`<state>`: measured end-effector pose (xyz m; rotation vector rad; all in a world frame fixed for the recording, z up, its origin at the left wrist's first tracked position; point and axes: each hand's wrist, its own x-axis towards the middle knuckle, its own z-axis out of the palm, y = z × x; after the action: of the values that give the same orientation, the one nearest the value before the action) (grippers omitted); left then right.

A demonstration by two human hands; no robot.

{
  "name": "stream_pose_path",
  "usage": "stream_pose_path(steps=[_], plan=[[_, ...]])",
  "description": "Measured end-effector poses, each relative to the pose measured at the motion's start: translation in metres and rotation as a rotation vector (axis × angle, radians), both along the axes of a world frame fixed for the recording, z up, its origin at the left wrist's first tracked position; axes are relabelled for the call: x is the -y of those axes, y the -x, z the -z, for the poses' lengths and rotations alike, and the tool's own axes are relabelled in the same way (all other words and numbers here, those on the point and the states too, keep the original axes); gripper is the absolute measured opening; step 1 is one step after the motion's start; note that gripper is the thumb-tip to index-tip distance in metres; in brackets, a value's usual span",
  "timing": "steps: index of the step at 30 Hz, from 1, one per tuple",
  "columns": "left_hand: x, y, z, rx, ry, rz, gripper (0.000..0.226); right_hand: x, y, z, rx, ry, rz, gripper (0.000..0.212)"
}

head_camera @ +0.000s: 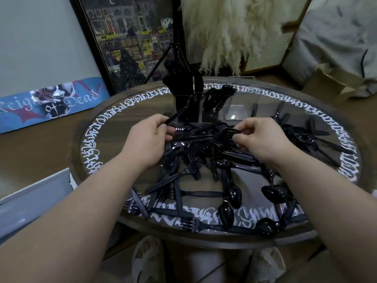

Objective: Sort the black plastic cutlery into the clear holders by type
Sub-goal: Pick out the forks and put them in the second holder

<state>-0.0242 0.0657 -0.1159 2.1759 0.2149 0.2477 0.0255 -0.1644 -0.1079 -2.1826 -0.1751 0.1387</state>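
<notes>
Figure. Head view of a round table (114,111) with white lettering round its rim, carrying a loose heap of black plastic cutlery (204,170): forks, spoons and knives crossing one another at many angles.

Left hand (151,139): fingers curled, gripping the handle end of a single fork (183,108). The fork's long axis runs up and away to the right, tines toward the clear holders (204,103) at the far side of the table. The leftmost holder is packed with upright black pieces; the next holds forks with tines uppermost; the compartment to the right of that (237,111) appears to hold nothing.

Right hand (259,139): fingers and thumb curled, pinching the tine end of a bundle of forks (206,133) that lies roughly level between the two hands, long axis left to right. Whether the left hand also touches this bundle cannot be told.

Governing relation: the holders stand directly beyond both hands, past the bundle, with the left hand's raised fork already aimed at them and nearer. By judgement, the step in hand is gathering forks before dropping them handle-down into the fork holder; much cutlery is unsorted, including spoons (234,193) near the front rim.
</notes>
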Motion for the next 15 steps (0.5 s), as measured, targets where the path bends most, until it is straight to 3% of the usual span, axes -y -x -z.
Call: stream_pose_path(steps=[7, 15], plan=[[0.029, -0.001, 0.002, -0.089, -0.114, 0.19, 0.026, 0.002, -0.001, -0.002, 0.026, -0.012, 0.016, 0.011], [0.038, -0.008, 0.009, -0.178, 0.073, 0.235, 0.032, 0.006, -0.005, 0.0, -0.06, -0.33, 0.147, 0.014]])
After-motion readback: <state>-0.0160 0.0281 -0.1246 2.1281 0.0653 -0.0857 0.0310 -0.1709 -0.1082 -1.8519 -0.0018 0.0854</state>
